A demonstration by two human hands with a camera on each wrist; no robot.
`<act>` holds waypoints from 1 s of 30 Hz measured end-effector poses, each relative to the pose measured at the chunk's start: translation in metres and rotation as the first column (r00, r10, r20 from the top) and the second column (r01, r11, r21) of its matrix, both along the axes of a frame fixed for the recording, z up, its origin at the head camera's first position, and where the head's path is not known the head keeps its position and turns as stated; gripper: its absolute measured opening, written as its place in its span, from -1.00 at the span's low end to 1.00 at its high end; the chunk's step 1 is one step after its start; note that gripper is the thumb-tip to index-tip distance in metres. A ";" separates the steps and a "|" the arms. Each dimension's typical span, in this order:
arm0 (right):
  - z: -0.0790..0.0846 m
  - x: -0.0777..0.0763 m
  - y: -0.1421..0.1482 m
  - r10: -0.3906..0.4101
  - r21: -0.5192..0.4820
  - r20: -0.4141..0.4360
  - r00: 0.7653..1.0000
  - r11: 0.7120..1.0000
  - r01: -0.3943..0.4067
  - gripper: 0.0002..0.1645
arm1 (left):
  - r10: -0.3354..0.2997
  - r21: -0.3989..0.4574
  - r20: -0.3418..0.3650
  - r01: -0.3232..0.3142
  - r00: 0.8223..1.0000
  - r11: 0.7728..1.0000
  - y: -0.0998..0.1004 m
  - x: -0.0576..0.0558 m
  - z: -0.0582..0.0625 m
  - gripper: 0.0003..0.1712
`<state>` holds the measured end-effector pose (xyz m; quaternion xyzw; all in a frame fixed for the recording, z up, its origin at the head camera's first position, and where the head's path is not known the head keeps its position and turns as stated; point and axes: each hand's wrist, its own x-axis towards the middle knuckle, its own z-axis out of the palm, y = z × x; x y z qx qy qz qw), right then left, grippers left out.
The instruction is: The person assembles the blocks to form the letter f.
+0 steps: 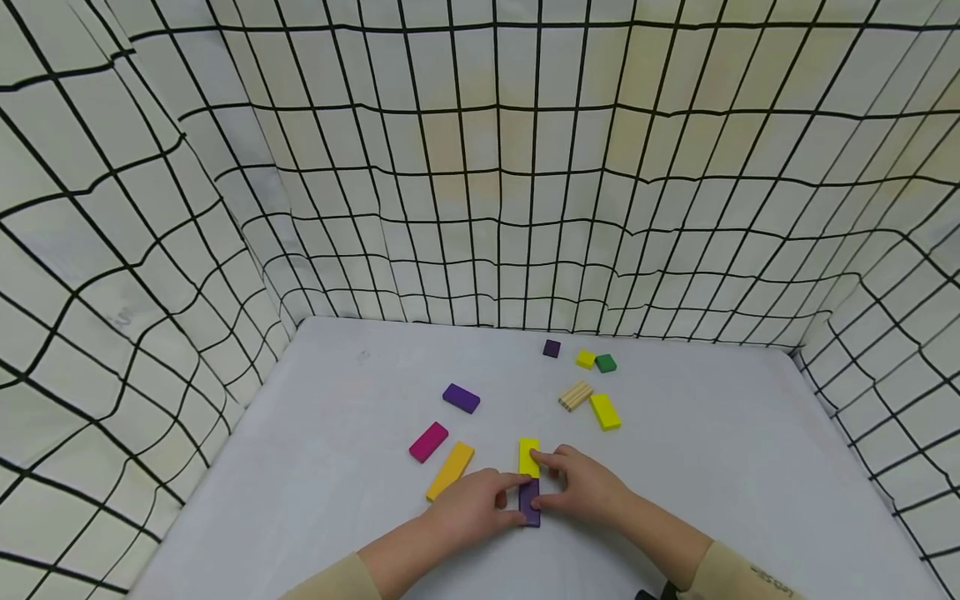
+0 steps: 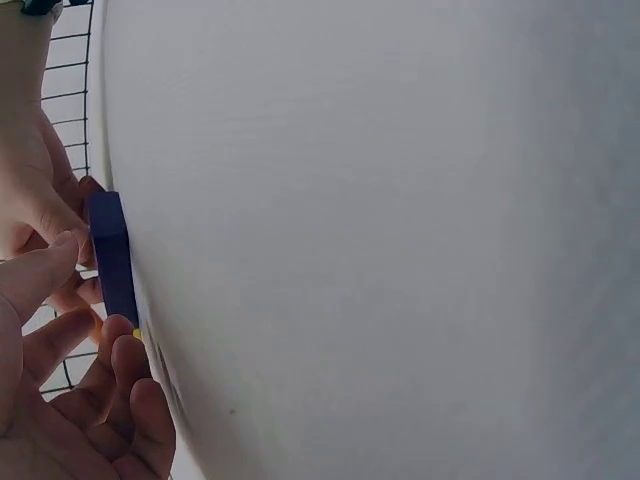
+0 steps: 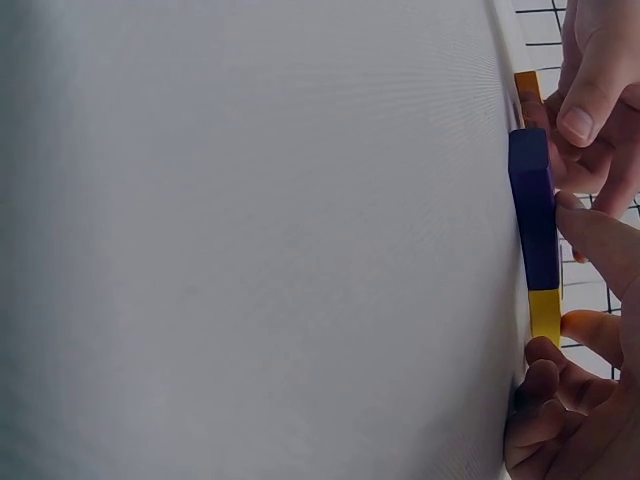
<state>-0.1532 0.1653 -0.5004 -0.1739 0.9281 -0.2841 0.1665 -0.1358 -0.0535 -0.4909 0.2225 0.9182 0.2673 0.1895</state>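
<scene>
A dark purple rectangular block (image 1: 528,497) and a yellow block (image 1: 527,452) lie end to end in a straight line on the white table. My left hand (image 1: 471,507) is at the left of the purple block, its index fingertip over the joint and its thumb by the near end. From the right, my right hand (image 1: 592,490) touches the yellow block with its index finger, while its thumb rests at the purple block's right edge. In the right wrist view the purple block (image 3: 535,215) meets the yellow one (image 3: 545,315), with right-hand fingers beside them.
Left of the pair lie an orange block (image 1: 451,472), a magenta block (image 1: 429,442) and a violet block (image 1: 461,398). Beyond are a beige ridged block (image 1: 576,396), another yellow block (image 1: 605,412), and small dark, yellow and green pieces (image 1: 606,363). Black netting surrounds the table.
</scene>
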 end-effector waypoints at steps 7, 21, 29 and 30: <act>-0.001 -0.001 -0.001 0.000 0.001 0.000 1.000 1.000 0.000 -0.11 | 0.044 -0.021 -0.016 -0.044 0.999 0.999 -0.008 -0.003 0.001 -0.39; -0.001 -0.003 -0.003 -0.025 0.028 0.042 0.999 0.999 0.024 -0.09 | 0.137 -0.007 -0.071 -0.138 0.988 0.990 -0.035 -0.007 0.016 -0.36; -0.004 -0.003 -0.002 -0.012 0.022 0.046 0.999 1.000 0.011 -0.09 | 0.222 -0.027 -0.085 -0.225 0.971 0.974 -0.053 -0.010 0.030 -0.37; -0.004 -0.003 -0.002 -0.011 0.021 0.047 0.999 1.000 0.010 -0.09 | 0.231 -0.030 -0.083 -0.234 0.969 0.972 -0.055 -0.011 0.031 -0.37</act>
